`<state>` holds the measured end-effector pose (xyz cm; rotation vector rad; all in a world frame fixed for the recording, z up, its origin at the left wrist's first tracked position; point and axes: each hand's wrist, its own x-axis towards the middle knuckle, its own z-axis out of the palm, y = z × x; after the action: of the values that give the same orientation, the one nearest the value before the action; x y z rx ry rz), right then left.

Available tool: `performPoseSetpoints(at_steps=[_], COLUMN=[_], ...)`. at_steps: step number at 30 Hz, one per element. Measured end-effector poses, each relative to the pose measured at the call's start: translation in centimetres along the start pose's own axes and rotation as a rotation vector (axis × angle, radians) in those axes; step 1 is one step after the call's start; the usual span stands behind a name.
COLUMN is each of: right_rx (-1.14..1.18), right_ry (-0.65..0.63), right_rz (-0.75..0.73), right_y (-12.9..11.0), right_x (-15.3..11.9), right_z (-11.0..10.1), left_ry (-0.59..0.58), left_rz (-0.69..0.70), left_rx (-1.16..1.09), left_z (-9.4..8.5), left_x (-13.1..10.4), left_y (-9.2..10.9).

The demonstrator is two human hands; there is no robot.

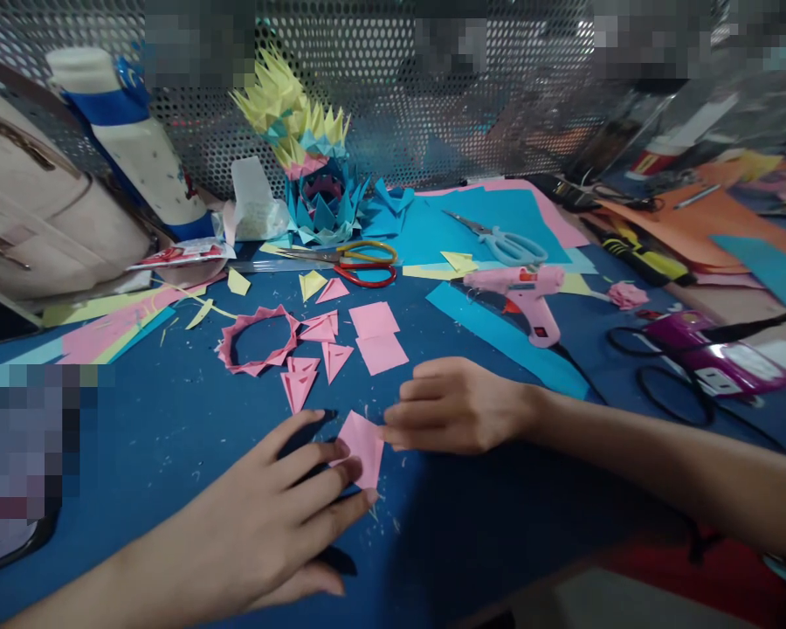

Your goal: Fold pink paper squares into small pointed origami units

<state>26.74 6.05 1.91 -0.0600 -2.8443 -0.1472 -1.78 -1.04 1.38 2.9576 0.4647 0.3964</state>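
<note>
A small pink paper piece (363,445), folded to a kite-like shape, lies flat on the blue table (189,489). My left hand (268,515) is spread open, its fingertips pressing the left and lower edges of that paper. My right hand (455,406) has its fingers curled together at the paper's right corner; the thumb is hidden. Just beyond are folded pink triangles (298,384), two flat pink squares (376,336) and a ring of interlocked pink pieces (226,349).
Behind lie red-and-yellow scissors (367,262), light-blue scissors (511,245) and a pink glue gun (524,293) on a blue strip (498,336). A yellow-and-blue paper model (320,201) and a white bottle (131,148) stand near the mesh. Cables and a purple power strip (713,358) lie right.
</note>
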Motion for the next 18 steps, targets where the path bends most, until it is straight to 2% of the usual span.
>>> performPoseSetpoints(at_steps=[2,5,13,18], right_rx=[-0.048,-0.047,-0.022,-0.002], right_ry=[0.023,0.028,-0.100,-0.088], right_rz=[-0.063,-0.076,-0.020,0.057], right_y=[-0.4,-0.7,-1.0,-1.3], right_x=[0.3,0.6,2.0,2.6], right_z=[0.2,0.5,0.8,1.3], left_ry=[0.012,0.029,0.063,0.057], left_rz=[0.014,0.049,0.062,0.049], left_rx=[0.005,0.034,0.051,0.030], left_z=[-0.2,-0.4,-0.2,-0.3], left_x=[0.0,0.0,-0.1,-0.1], left_y=[-0.1,-0.1,-0.1,0.0])
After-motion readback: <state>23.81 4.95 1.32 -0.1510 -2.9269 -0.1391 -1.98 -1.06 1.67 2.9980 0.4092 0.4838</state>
